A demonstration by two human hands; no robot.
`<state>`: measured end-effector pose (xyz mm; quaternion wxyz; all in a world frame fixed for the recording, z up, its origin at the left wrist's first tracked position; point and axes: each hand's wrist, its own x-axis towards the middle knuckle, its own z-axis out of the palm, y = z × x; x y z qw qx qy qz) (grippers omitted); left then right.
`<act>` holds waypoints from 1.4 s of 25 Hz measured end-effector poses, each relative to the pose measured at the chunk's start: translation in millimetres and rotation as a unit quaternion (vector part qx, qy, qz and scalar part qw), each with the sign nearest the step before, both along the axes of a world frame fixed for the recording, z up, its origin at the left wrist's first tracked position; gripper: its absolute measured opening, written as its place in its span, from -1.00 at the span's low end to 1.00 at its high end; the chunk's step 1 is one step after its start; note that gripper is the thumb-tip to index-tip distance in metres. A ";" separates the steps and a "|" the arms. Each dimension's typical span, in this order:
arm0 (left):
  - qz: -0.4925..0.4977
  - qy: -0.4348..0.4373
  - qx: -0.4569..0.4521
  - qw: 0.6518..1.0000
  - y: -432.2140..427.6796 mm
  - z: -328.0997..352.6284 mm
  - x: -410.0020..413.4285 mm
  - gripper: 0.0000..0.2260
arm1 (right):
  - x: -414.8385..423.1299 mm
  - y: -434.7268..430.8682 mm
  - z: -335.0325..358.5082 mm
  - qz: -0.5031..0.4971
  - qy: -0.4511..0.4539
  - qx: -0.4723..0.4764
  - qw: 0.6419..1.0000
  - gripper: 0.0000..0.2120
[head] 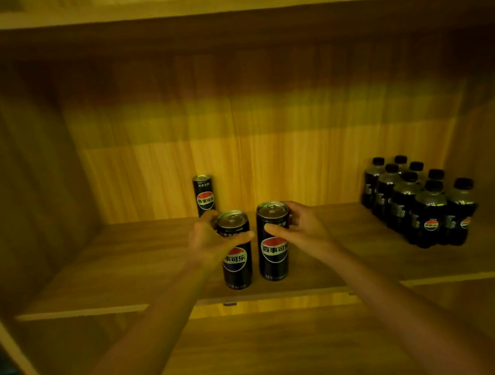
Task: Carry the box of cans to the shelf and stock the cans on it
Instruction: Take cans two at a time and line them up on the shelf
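Observation:
Two tall black cola cans are held upright over the wooden shelf board (128,272), near its front edge. My left hand (212,241) grips the left can (237,263) around its upper part. My right hand (300,227) grips the right can (274,253) just below its top. The two cans stand side by side with a small gap between them. A third black can (204,195) stands upright on its own at the back of the shelf, behind my left hand. The box is not in view.
A shrink-wrapped pack of several small dark cola bottles (421,202) sits on the right side of the shelf. The cabinet's side walls close in on left and right. A lower shelf board (269,350) lies beneath my forearms.

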<state>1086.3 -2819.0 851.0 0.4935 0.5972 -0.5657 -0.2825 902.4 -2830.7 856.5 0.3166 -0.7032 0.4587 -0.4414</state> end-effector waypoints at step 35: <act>-0.108 0.043 0.015 0.993 -103.7 -70.4 20.7 -0.19 | 22.0 -88.5 -71.4 -0.029 -0.034 0.061 0.997 -0.24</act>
